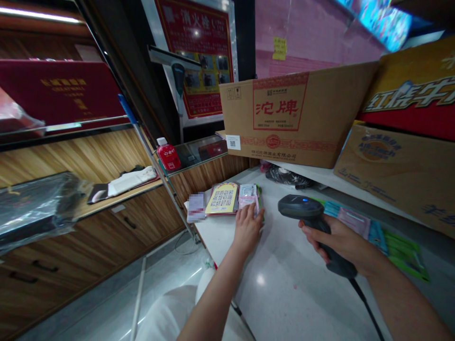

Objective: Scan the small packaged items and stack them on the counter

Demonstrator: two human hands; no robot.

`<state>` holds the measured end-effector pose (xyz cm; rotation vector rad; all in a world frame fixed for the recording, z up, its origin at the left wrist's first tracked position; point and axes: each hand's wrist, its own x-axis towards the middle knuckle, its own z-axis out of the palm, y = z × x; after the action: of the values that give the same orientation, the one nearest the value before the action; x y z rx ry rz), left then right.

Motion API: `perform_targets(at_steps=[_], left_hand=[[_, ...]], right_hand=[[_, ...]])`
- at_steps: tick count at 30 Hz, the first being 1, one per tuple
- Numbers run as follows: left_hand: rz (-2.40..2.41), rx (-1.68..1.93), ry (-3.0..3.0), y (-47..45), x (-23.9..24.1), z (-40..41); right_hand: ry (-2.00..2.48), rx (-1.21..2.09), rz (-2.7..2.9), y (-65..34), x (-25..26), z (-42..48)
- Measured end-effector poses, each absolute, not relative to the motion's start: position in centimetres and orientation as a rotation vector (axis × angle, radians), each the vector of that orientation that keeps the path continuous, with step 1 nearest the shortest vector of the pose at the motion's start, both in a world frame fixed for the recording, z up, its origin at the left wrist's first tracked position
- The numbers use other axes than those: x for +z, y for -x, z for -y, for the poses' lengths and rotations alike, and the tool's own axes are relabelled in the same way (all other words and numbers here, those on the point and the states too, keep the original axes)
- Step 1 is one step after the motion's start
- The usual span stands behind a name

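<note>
My right hand [343, 244] grips a black handheld barcode scanner [307, 210] with a blue light on top; its cable runs down toward me. The scanner head points left, over the white counter [284, 284]. My left hand [247, 229] lies palm down on the counter, fingertips touching a pink and green packet [250, 195]. Beside that packet lies a yellow card printed with a QR code [223, 198], and left of it a small white card [196, 207].
Large cardboard boxes [295, 116] are stacked on a ledge behind the counter. Flat green and blue packets [391, 241] lie at the right. A red bottle [168, 155] stands on a glass shelf at the left, above wooden cabinets [106, 232].
</note>
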<state>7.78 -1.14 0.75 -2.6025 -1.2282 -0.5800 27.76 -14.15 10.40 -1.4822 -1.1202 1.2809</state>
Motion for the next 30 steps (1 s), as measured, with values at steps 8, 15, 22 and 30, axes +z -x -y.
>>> perform_targets(at_steps=[8, 15, 22, 30], left_hand=[[1.079, -0.595, 2.631, -8.1, -1.4, 0.4], [1.116, -0.686, 2.648, -7.7, -1.5, 0.4], [1.016, -0.752, 2.739, -9.0, -0.1, 0.7], [1.078, -0.801, 3.108, -18.0, 1.9, 1.8]], right_hand=[[1.492, 1.26, 1.134, -27.7, 10.4, 14.1], [1.542, 1.178, 1.135, -28.5, 10.9, 14.1], [1.698, 0.974, 1.021, -33.4, 12.4, 15.7], [1.682, 0.913, 0.902, -37.5, 12.3, 17.4]])
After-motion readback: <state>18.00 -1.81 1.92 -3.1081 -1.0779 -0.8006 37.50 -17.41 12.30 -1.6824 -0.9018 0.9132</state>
